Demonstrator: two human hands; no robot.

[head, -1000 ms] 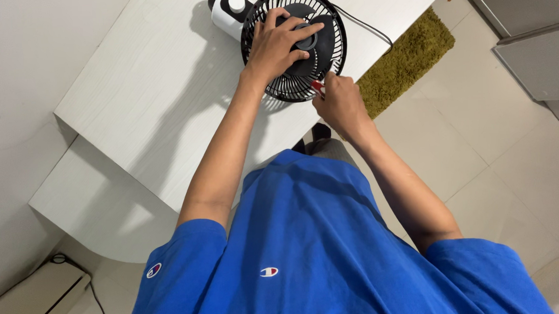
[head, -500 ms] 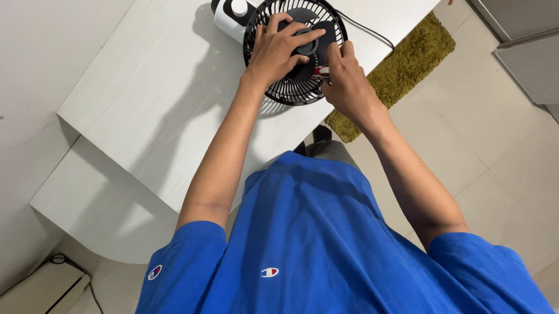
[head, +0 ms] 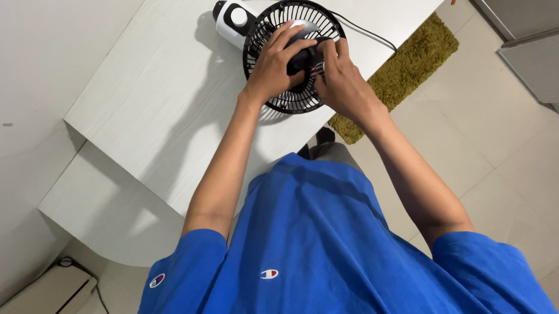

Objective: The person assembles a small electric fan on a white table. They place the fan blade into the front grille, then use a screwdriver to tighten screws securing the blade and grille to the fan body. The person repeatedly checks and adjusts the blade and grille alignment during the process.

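Small black desk fan (head: 286, 25) lying face-up on white tabletop (head: 157, 99), near the far right edge. Wire grille facing upward; white motor housing (head: 232, 19) with round knob at the fan's far-left side. Black power cord (head: 362, 29) trailing from behind the fan across the table toward the right.

Left hand (head: 274, 62) spread over the grille, fingers curled across the black centre hub, palm resting on the near rim. Pressing down on the fan rather than closed around anything.

Right hand (head: 342, 82) close against the left, the two touching or nearly so over the hub. Fingers closed on a small tool with a red part (head: 317, 66), its tip set against the grille at the hub's near side. Exact kind of tool too hidden to tell.

Both forearms extended from blue short-sleeved shirt (head: 315, 249) filling the lower view.

Green shaggy rug (head: 413, 54) on pale tiled floor beyond the table's right edge. Lower white shelf surface (head: 99, 209) stepping out under the table at left. Second dark cable (head: 100, 296) on floor at bottom left beside a white baseboard unit (head: 41, 305).
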